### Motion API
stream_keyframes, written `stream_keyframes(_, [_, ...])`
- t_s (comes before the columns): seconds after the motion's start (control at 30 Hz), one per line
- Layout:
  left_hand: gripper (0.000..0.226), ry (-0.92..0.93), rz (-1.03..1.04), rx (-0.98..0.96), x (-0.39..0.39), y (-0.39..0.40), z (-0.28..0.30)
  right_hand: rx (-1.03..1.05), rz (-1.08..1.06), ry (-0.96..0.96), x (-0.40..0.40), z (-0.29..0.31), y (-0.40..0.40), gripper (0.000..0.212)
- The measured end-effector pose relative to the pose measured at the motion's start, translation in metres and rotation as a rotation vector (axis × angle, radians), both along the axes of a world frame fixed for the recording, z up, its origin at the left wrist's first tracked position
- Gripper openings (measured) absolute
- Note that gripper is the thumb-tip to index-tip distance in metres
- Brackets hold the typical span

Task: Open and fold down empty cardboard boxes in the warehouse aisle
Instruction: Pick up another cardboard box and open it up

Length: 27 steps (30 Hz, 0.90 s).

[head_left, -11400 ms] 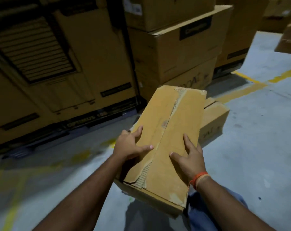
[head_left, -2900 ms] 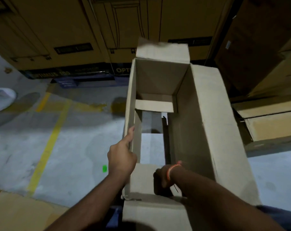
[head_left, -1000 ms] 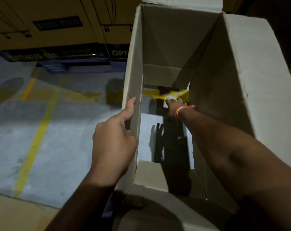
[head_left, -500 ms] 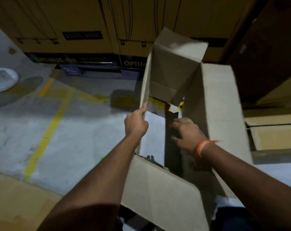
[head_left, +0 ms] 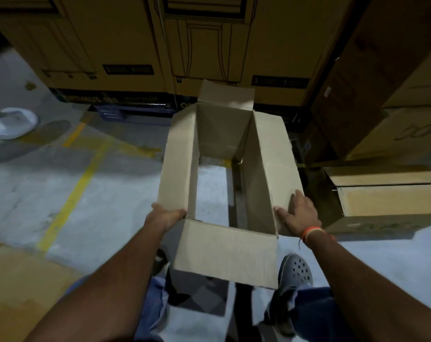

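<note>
Cardboard box (head_left: 271, 154) held open above a grey warehouse floor (head_left: 98, 206).
Left hand (head_left: 166, 215) grips the near end of the left flap; right hand (head_left: 299, 213) lies flat, fingers spread, on the right flap. Floor shows through the box's open bottom.

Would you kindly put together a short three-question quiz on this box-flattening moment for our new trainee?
1. True or false: the floor shows through the open cardboard box.
2. Which hand lies flat on a side flap? A) left hand B) right hand C) neither
3. Fill in: the band on the right wrist is ____.

Key
1. True: both ends are open and grey floor shows inside.
2. B: the right hand's fingers are spread on the flap, while the left hand grips the near left corner.
3. Orange wristband.
</note>
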<state>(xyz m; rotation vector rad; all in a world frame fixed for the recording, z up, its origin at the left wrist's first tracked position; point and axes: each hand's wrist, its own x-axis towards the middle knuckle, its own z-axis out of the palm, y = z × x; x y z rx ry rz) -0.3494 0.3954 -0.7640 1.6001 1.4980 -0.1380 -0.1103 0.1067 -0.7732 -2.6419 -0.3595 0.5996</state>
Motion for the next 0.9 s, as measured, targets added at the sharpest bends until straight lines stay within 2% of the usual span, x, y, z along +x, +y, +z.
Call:
stream_keyframes(0.03, [0.111, -0.041, 0.078, -0.120, -0.013, -0.007, 0.004, 0.044, -0.088, 0.047, 0.006, -0.002, -0.004, 0.100])
stream_keyframes(0.1, [0.097, -0.079, 0.147, -0.371, -0.039, -0.028, 0.017, 0.167, -0.242, 0.152, 0.014, -0.001, -0.014, 0.104])
stream_keyframes(0.17, [0.075, -0.058, 0.191, -0.585, -0.057, -0.055, 0.030, 0.202, -0.296, 0.236, 0.014, 0.012, -0.020, 0.084])
stream_keyframes(0.2, [0.065, -0.117, 0.254, -0.643, -0.061, -0.067, 0.030, 0.195, -0.289, 0.243, 0.013, 0.020, -0.022, 0.073])
stream_keyframes(0.27, [0.051, -0.356, 0.472, -0.633, -0.061, -0.085, 0.027, 0.236, -0.270, 0.219, 0.008, 0.036, -0.026, 0.057])
stream_keyframes(0.33, [0.056, -0.596, 0.702, -0.479, -0.052, -0.098, 0.027, 0.360, -0.254, 0.253, 0.000, 0.053, -0.028, 0.046])
stream_keyframes(0.43, [0.052, -0.801, 0.888, -0.290, -0.033, -0.108, 0.037, 0.469, -0.184, 0.361, -0.020, 0.072, -0.026, 0.033])
stream_keyframes(0.53, [0.026, -0.875, 0.831, -0.249, -0.015, -0.116, 0.039, 0.432, -0.027, 0.278, -0.047, 0.079, -0.020, 0.026])
stream_keyframes(0.6, [0.005, -0.876, 0.684, -0.284, -0.003, -0.122, 0.048, 0.293, 0.091, 0.197, -0.066, 0.080, -0.013, 0.021])
stream_keyframes(0.63, [0.006, -0.873, 0.608, -0.306, 0.004, -0.125, 0.050, 0.204, 0.155, 0.157, -0.077, 0.079, -0.011, 0.019])
stream_keyframes(0.7, [0.018, -0.877, 0.485, -0.334, 0.018, -0.130, 0.053, 0.078, 0.295, 0.102, -0.098, 0.075, -0.005, 0.024])
stream_keyframes(0.8, [0.033, -0.830, 0.304, -0.366, 0.034, -0.134, 0.054, 0.056, 0.367, 0.142, -0.132, 0.070, 0.005, 0.032])
stream_keyframes(0.83, [0.042, -0.789, 0.244, -0.362, 0.038, -0.133, 0.049, 0.069, 0.369, 0.150, -0.140, 0.068, 0.007, 0.032])
stream_keyframes(0.9, [0.076, -0.686, 0.092, -0.295, 0.046, -0.133, 0.041, 0.091, 0.399, 0.133, -0.153, 0.066, 0.012, 0.031])
